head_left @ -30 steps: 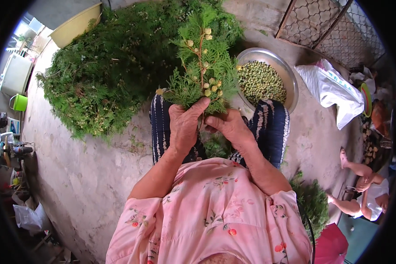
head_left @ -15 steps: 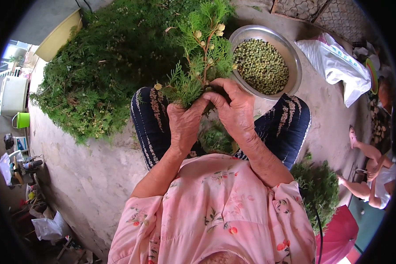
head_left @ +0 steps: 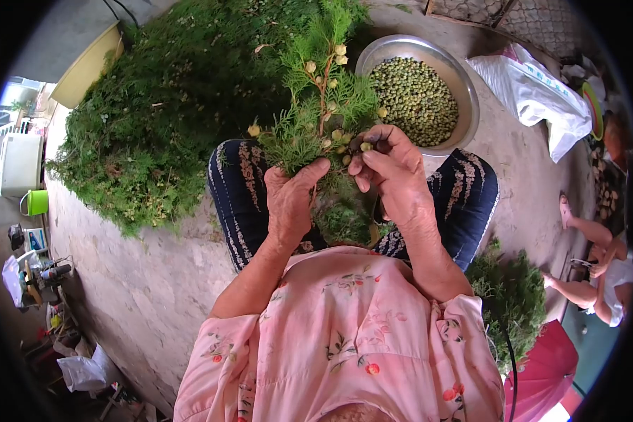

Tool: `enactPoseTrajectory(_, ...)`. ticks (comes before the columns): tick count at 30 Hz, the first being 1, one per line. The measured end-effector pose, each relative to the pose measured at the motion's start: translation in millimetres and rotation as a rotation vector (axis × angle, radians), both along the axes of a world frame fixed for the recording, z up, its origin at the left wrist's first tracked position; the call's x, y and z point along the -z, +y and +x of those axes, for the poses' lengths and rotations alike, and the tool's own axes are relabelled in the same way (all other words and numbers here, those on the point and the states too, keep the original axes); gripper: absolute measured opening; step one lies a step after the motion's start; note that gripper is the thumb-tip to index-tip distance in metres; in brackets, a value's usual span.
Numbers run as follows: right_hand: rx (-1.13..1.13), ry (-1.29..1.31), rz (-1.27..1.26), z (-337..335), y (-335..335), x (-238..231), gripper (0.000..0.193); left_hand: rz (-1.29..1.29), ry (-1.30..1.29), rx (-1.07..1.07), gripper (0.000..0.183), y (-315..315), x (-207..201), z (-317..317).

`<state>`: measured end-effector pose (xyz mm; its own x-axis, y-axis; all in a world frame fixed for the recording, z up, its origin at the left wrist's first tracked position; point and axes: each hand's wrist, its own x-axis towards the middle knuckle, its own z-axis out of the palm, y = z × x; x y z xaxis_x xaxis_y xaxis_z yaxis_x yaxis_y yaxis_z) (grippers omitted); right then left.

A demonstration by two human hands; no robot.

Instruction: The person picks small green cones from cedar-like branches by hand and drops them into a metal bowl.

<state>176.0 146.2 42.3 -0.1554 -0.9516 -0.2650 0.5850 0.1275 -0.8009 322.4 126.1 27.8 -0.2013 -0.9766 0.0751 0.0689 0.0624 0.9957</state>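
Observation:
My left hand (head_left: 292,200) is closed round the lower part of a green conifer sprig (head_left: 323,91), which stands up from the grip and carries several pale round cones. Just right of the sprig, my right hand (head_left: 394,172) pinches a small green cone (head_left: 366,146) between thumb and fingertips. Beyond that hand lies a wide metal basin (head_left: 473,105) holding a mass of small green cones (head_left: 415,102). Some of the sprig's stem is hidden behind my left fingers.
A large heap of cut conifer branches (head_left: 162,119) spreads at the far left, with a smaller pile (head_left: 506,302) at my right. A white woven sack (head_left: 534,91) lies right of the basin. Another person's leg (head_left: 577,221) shows at the right edge, above a red umbrella (head_left: 545,366).
My right hand has drawn away from my left, moving slightly right with a small cone now visible in its fingers. The left hand still holds the sprig.

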Motion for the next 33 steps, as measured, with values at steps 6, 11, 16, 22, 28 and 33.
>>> enactPoseTrajectory(6, 0.014, -0.076, -0.114, -6, -1, -7, 0.012, 0.323, 0.316, -0.053, 0.019, 2, 7, -10)
enactPoseTrajectory(11, 0.064, 0.620, -0.258, -13, -13, 5, 0.015, 0.372, 0.385, -0.045, 0.022, 4, 6, -10)
enactPoseTrajectory(16, -0.006, 1.169, -0.415, -12, -13, 15, 0.016, 0.352, 0.302, -0.046, 0.022, 5, 14, -8)
enactPoseTrajectory(22, -0.101, 1.171, -0.485, -11, -9, 15, 0.018, 0.359, 0.299, -0.054, 0.020, 4, 12, -4)
enactPoseTrajectory(28, -0.071, 1.174, -0.457, -5, -3, 18, 0.018, 0.370, 0.329, -0.062, 0.020, 4, 13, -6)
enactPoseTrajectory(33, -0.048, 1.117, -0.403, -7, -3, 26, 0.014, 0.413, 0.325, -0.050, 0.021, 5, 8, -8)
